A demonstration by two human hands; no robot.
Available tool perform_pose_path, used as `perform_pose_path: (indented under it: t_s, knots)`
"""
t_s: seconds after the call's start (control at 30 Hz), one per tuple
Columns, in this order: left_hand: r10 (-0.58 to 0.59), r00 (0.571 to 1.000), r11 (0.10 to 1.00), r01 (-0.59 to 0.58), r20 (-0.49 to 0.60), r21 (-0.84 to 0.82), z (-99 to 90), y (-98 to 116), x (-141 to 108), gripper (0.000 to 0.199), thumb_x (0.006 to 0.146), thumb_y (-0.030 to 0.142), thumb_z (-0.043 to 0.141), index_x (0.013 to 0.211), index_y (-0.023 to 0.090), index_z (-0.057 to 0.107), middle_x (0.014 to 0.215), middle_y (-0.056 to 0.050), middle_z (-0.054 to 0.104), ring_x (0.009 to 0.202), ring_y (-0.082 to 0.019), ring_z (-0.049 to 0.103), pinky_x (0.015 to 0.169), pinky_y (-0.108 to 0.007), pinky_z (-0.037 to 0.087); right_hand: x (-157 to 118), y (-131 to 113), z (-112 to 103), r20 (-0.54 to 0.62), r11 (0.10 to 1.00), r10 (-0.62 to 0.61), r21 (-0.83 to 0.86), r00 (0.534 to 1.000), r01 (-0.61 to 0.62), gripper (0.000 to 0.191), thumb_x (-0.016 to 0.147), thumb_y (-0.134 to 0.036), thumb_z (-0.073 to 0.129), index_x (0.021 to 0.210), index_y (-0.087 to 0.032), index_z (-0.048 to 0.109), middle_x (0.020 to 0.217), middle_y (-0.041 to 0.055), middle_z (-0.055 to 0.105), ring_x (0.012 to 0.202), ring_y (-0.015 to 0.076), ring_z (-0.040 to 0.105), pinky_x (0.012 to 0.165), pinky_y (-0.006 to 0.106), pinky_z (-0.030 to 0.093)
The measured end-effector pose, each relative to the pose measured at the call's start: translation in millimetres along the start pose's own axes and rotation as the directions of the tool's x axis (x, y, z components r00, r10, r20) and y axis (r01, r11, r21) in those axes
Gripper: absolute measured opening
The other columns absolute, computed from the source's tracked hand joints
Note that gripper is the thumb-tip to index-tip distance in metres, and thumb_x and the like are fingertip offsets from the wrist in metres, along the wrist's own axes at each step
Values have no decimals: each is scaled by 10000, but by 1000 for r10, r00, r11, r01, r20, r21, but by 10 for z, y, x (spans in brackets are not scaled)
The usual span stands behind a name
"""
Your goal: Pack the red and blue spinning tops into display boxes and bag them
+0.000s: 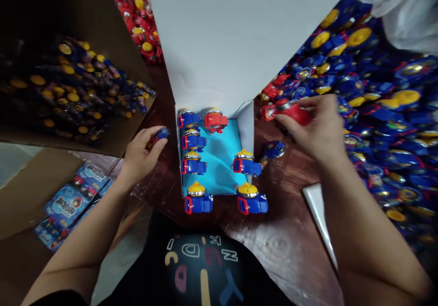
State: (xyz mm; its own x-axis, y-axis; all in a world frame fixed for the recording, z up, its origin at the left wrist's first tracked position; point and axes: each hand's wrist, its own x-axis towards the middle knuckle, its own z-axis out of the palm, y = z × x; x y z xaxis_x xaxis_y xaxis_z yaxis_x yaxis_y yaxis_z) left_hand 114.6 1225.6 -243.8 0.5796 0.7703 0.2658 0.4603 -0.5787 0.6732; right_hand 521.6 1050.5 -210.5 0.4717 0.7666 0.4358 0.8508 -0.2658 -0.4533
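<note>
In front of me stands an open white box (245, 121) with a bright blue floor. Blue toys with yellow tops stand along its left side, among them a blue toy (193, 163); a red toy (215, 121) sits near the back. Two more, including a blue toy (252, 198), are at the right front. My left hand (140, 155), left of the box, pinches a small dark blue piece (163, 133). To the right, my right hand (323, 130) grips a red toy (297, 113) between thumb and fingers, above the table.
A large heap of blue and yellow toys (372, 100) fills the right side. At left, a cardboard box (132, 64) holds many small blue-yellow pieces. Red toys (145, 27) lie behind it. A loose blue toy (273, 149) rests beside the white box. Printed packages (68, 205) are at lower left.
</note>
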Motion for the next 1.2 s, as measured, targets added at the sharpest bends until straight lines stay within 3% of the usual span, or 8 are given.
perform_pose_path:
  t_s: [0.1,0.23,0.37,0.57,0.77,0.97,1.1,1.2]
  knots:
    - [155,988,986,-154,10,-69,-176,395,-56,306,1011,371,698,1296,266,732,1124,-62,686,1039,-213,647,942,-359,562,-58,-644,-364,33,882,-426,240,904,407,420,875,-380,871,1261,-297,728,1196,138,742,1101,303,708,949,446,561]
    - [78,992,919,-112,-103,-377,-159,785,-59,279,999,438,742,1257,331,736,1016,-38,620,871,-175,591,762,-318,564,-171,-1374,-412,275,763,-642,329,716,557,366,1011,-455,699,1324,-268,729,1232,120,701,1098,269,710,862,413,631]
    - [-75,996,646,92,56,-758,-80,847,-98,300,993,515,745,1186,305,651,864,2,607,678,-124,578,604,-255,539,-263,-1499,-258,293,748,-661,341,691,570,390,1052,-480,630,1315,-203,708,1211,130,676,1048,228,705,804,361,645]
    - [36,917,667,274,397,-693,-164,762,-143,290,975,417,790,1170,235,677,822,-18,713,701,-158,693,632,-268,597,-339,-1432,-265,336,735,-675,378,657,563,350,1054,-445,624,1305,-212,699,1222,130,670,1045,227,691,803,353,632]
    - [336,919,838,-191,207,-512,-170,842,-162,309,978,245,772,1281,272,716,1081,-46,801,874,-186,778,738,-297,645,-433,-1476,-250,348,769,-590,518,728,374,316,1014,-448,691,1192,-187,702,1167,124,682,1031,226,694,831,386,636]
    - [800,587,600,-782,127,-169,-156,615,12,709,966,223,795,1603,314,498,1426,-95,719,1321,-267,690,1071,-440,609,-335,-1458,-348,764,724,-331,582,553,-370,439,950,-566,746,1154,-203,609,798,-15,694,644,145,654,556,279,556]
    - [657,749,751,-660,82,15,-162,525,335,988,932,624,772,1726,315,274,1750,-141,357,1663,-379,252,1348,-614,264,-34,-1419,-484,529,928,-315,346,788,139,356,945,-499,757,1144,-215,675,1055,93,722,861,226,691,681,354,562]
    - [482,861,869,-493,162,35,-6,519,463,561,1113,547,493,1627,320,479,1719,-85,431,1661,-363,261,1348,-645,192,99,-1473,-351,629,870,-333,-82,703,486,241,957,-358,718,1138,-199,734,1199,137,691,922,274,687,682,374,508]
